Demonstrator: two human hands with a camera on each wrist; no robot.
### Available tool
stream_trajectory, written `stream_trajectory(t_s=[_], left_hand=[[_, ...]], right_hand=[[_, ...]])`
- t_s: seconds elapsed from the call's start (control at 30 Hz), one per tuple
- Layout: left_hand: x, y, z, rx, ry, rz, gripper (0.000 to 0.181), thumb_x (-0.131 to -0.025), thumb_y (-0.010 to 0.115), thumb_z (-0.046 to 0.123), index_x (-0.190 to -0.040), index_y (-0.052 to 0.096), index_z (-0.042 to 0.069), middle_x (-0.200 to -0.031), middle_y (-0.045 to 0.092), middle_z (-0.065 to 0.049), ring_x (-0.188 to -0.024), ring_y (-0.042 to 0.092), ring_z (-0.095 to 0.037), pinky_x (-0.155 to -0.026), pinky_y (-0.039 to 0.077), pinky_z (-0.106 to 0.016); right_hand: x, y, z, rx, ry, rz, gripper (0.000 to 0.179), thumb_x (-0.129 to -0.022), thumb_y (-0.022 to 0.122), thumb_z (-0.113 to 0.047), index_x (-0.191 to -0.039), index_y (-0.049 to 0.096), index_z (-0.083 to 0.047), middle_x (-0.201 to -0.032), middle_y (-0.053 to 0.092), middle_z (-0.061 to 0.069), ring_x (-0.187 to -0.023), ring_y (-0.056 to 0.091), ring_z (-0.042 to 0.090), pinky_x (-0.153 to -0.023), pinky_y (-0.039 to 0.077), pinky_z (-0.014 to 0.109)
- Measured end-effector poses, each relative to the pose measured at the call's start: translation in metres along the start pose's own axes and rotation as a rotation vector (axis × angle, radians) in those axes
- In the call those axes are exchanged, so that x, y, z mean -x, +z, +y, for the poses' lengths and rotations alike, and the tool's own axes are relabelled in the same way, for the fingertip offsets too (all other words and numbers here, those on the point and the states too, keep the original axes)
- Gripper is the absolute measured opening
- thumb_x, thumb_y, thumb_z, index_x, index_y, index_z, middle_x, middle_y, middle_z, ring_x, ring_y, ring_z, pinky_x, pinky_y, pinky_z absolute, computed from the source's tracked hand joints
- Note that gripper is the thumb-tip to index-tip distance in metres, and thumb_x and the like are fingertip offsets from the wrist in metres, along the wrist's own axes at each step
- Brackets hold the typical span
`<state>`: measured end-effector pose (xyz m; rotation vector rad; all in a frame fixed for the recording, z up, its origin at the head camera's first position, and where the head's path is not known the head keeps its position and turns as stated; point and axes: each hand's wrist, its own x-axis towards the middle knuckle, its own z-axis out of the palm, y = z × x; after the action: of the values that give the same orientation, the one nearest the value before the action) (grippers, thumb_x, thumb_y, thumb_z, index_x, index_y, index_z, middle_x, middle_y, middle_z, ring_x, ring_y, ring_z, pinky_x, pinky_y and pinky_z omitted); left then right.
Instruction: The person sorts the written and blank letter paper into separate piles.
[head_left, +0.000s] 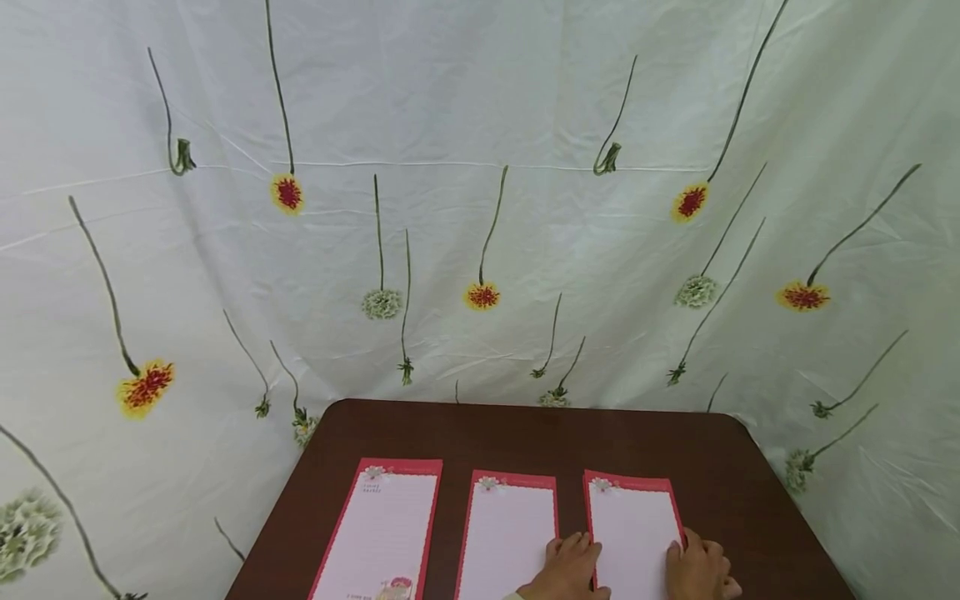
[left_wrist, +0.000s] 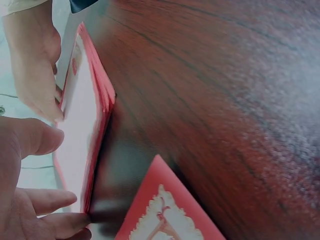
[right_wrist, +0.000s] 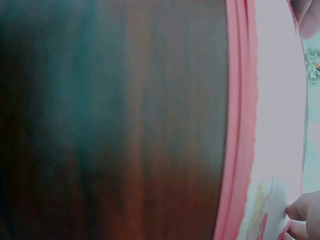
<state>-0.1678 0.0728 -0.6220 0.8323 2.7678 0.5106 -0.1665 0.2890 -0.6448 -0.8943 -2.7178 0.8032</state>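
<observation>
A stack of red-bordered letter paper [head_left: 633,533] is at the right of the brown table, between both hands. Along its left edge, my left hand [head_left: 567,567] holds it. In the left wrist view the thumb [left_wrist: 42,137] lies over the paper and the fingers [left_wrist: 57,200] are at the side. My right hand [head_left: 693,567] grips the opposite edge, its thumb [right_wrist: 300,207] on the top sheet near a printed picture. Several red layers show along the near edge, slightly uneven. The right hand's other fingers are partly hidden.
Two more red-bordered papers lie to the left on the brown table [head_left: 540,425]: a middle one [head_left: 510,533] close by the left hand, and a lined one [head_left: 386,525] with a picture at its bottom. A flower-printed white curtain [head_left: 450,100] hangs behind the table.
</observation>
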Motion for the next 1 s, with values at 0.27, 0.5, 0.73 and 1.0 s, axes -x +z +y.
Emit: stream_trajectory(t_s=[0.27,0.5,0.73,1.0], left_hand=[[0.001,0.0,0.002,-0.053,-0.004,-0.009,0.05,-0.095,0.071,0.045,-0.134,0.063,0.015,-0.147,0.062,-0.001,-0.138,0.051,-0.013,-0.103,0.042,-0.04],[0.001,0.004,0.003,-0.125,0.016,0.017,0.048,-0.095,0.071,0.046,-0.133,0.062,0.018,-0.146,0.062,0.0,-0.138,0.05,-0.012,-0.1,0.041,-0.037],[0.0,0.004,0.002,-0.147,-0.001,0.005,0.05,-0.095,0.071,0.047,-0.135,0.061,0.019,-0.147,0.061,0.0,-0.139,0.049,-0.013,-0.102,0.041,-0.037],[0.002,0.0,-0.001,-0.098,0.011,0.047,0.055,-0.095,0.069,0.046,-0.139,0.061,0.014,-0.149,0.061,-0.005,-0.139,0.052,-0.02,-0.102,0.044,-0.04]], right_hand=[[0.001,0.001,0.001,0.011,0.009,-0.005,0.039,-0.102,0.055,-0.015,-0.132,0.054,0.009,-0.124,0.048,0.038,-0.122,0.043,0.058,-0.094,0.03,0.071],[0.002,0.004,0.002,-0.006,0.002,0.012,0.038,-0.101,0.055,-0.016,-0.131,0.055,0.009,-0.124,0.048,0.038,-0.121,0.043,0.058,-0.094,0.029,0.072],[0.001,0.004,0.002,-0.021,0.015,0.018,0.039,-0.101,0.054,-0.015,-0.131,0.054,0.009,-0.125,0.048,0.038,-0.121,0.042,0.058,-0.094,0.029,0.071],[0.002,-0.001,-0.011,0.005,0.044,0.0,0.047,-0.103,0.053,-0.02,-0.138,0.047,0.011,-0.131,0.044,0.04,-0.125,0.04,0.058,-0.096,0.029,0.071]])
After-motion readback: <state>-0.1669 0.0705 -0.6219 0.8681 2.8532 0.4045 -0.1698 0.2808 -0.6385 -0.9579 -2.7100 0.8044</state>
